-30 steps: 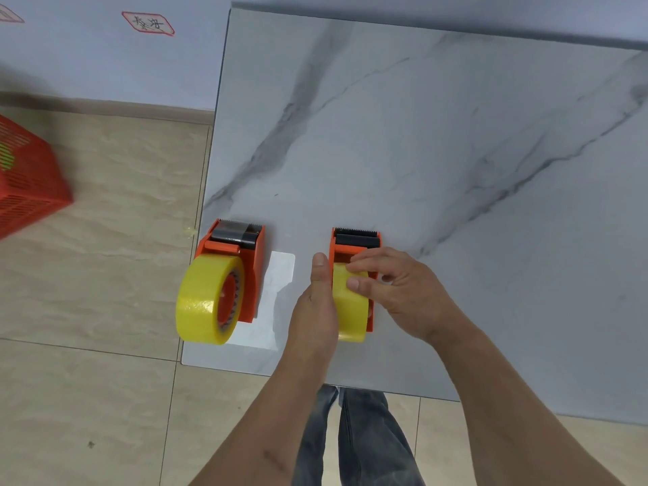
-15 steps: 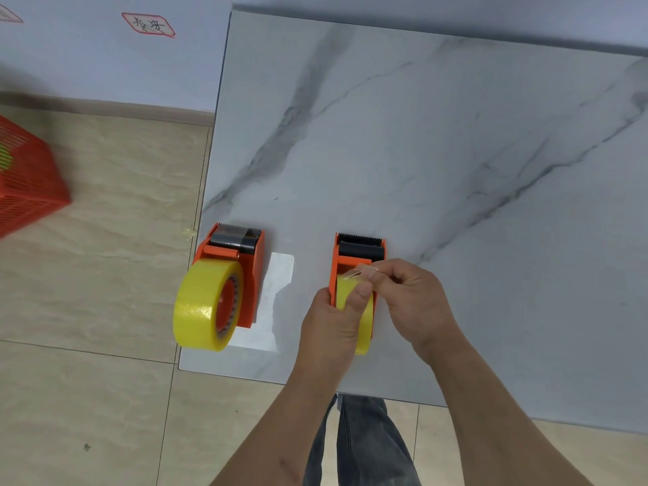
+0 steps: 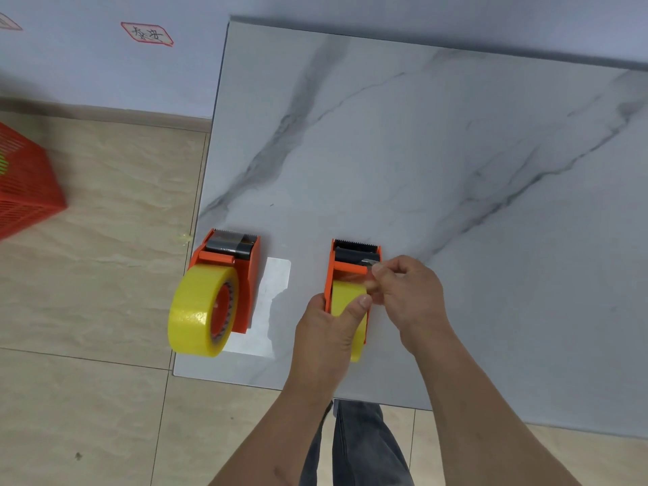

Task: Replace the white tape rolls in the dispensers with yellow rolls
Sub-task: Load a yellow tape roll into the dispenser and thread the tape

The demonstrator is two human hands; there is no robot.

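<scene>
Left hand point(image 3: 328, 327) gripping yellow roll point(image 3: 345, 303), right hand point(image 3: 408, 292) pinching tape end point(image 3: 371, 265)

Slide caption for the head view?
Left hand steadies yellow roll; right hand draws tape toward dispenser blade.

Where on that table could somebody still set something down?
The table is bare beyond both dispensers and right of the right hand. The near left corner is crowded: left dispenser, right dispenser, both hands; only a narrow gap between them.
</scene>
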